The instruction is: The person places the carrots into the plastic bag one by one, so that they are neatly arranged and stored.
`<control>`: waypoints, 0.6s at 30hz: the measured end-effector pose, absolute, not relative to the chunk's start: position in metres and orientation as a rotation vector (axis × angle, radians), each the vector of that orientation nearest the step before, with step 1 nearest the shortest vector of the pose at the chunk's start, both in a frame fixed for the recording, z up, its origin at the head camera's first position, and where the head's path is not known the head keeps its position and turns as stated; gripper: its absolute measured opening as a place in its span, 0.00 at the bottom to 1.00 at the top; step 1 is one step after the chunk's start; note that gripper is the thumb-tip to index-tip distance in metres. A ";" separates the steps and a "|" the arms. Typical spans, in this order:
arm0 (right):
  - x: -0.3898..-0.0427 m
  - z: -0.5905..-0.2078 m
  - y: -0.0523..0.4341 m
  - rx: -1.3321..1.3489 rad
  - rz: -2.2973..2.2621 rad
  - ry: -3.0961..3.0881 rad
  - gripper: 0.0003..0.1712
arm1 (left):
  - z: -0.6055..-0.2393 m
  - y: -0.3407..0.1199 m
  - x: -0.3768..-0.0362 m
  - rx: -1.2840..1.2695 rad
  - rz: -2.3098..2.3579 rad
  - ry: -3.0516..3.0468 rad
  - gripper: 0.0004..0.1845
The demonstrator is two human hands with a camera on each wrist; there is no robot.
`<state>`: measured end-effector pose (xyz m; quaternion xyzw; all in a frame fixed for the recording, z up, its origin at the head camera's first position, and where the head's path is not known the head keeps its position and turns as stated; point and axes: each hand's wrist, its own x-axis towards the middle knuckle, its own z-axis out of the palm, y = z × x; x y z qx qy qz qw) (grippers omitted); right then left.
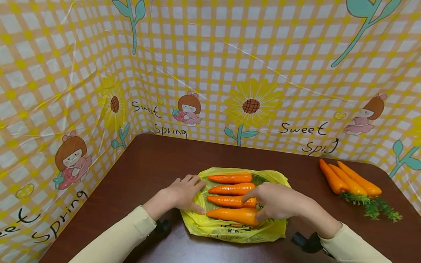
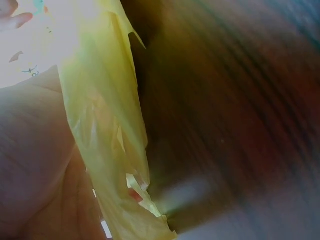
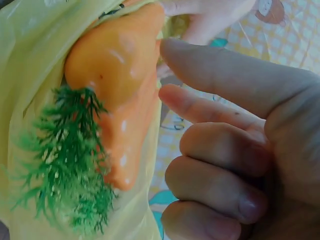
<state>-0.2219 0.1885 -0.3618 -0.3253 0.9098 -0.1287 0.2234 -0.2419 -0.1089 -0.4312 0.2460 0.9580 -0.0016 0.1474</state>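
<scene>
A yellow plastic bag [image 1: 227, 228] lies flat on the dark brown counter [image 1: 152, 160], near the person and about midway between left and right. Four orange carrots lie side by side on the bag, tips pointing left and green tops to the right: the farthest carrot [image 1: 229, 178], a second carrot [image 1: 231, 188], a third carrot [image 1: 230, 201] and the nearest carrot [image 1: 233, 215]. The left hand [image 1: 183, 194] rests on the left edge of the bag with fingers extended and loosely spread, its fingertips just beside the carrot tips; in the left wrist view the palm [image 2: 35, 165] lies against the thin yellow film [image 2: 107, 140], the rest being blurred. The right hand [image 1: 276, 201] covers the leafy ends of the two nearer carrots, its grip loosely curled; the thumb touches the nearest carrot. In the right wrist view the fingers [image 3: 220, 150] are bent beside the carrot's thick end [image 3: 115, 60] and its green top [image 3: 70, 165], and whether they pinch it cannot be told. Three further carrots [image 1: 349, 180] with green tops lie together at the far right of the counter, well apart from the bag. A yellow checked cloth [image 1: 214, 49] printed with sunflowers stands around the counter.
</scene>
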 end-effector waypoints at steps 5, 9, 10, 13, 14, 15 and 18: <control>-0.221 -0.359 0.200 -0.876 -0.461 2.541 0.26 | -0.432 -0.109 -0.240 0.697 0.012 2.758 0.52; -0.221 -0.357 0.210 -0.805 -0.562 2.578 0.24 | -0.433 -0.109 -0.240 0.691 0.019 2.760 0.51; -0.221 -0.356 0.212 -0.792 -0.590 2.590 0.23 | -0.433 -0.109 -0.240 0.691 0.018 2.762 0.51; -0.224 -0.353 0.221 -0.803 -0.661 2.635 0.20 | -0.433 -0.109 -0.240 0.698 0.017 2.768 0.51; -0.225 -0.352 0.224 -0.814 -0.676 2.658 0.19 | -0.434 -0.109 -0.241 0.701 0.020 2.771 0.51; -0.226 -0.351 0.226 -0.811 -0.694 2.674 0.18 | -0.434 -0.109 -0.241 0.705 0.019 2.773 0.51; -0.230 -0.350 0.233 -0.769 -0.739 2.728 0.17 | -0.436 -0.111 -0.241 0.710 0.028 2.778 0.51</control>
